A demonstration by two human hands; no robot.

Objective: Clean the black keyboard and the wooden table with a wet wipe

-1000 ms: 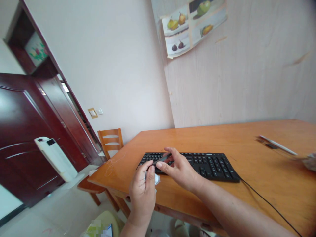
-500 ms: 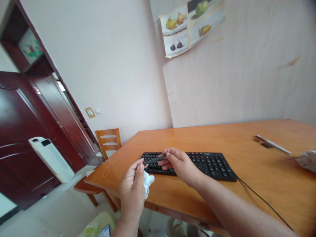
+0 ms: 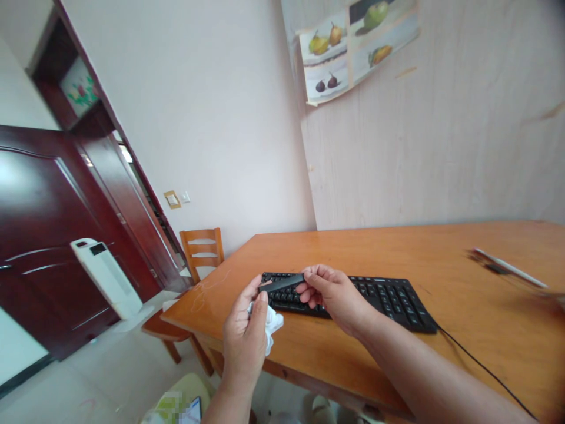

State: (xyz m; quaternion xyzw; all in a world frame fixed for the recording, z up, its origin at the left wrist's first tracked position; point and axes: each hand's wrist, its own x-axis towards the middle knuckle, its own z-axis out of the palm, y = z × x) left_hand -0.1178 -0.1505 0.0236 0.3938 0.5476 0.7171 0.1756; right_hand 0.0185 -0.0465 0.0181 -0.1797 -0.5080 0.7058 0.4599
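A flat black strip [image 3: 282, 284], long and narrow, is held up between my two hands above the keyboard. My left hand [image 3: 245, 330] pinches its left end between thumb and fingers. A crumpled white tissue or cloth [image 3: 273, 323] is also tucked in that hand and sticks out past the thumb. My right hand [image 3: 333, 293] is closed on the strip's right end with thumb and forefinger, the other fingers curled. Behind and below them lies a black keyboard [image 3: 392, 300] on the table, its middle partly hidden by my right hand.
The keyboard's cable [image 3: 485, 368] runs off the near right of the wooden table [image 3: 445, 253]. A white pen-like stick [image 3: 509, 267] lies at the right. A wooden chair [image 3: 203, 247] stands beyond the left edge. Below is a pale seat [image 3: 194, 383] with a phone [image 3: 192, 411].
The black strip has been turned, so its broad face shows instead of its thin edge. Both hands keep their hold. The whole view has shifted slightly.
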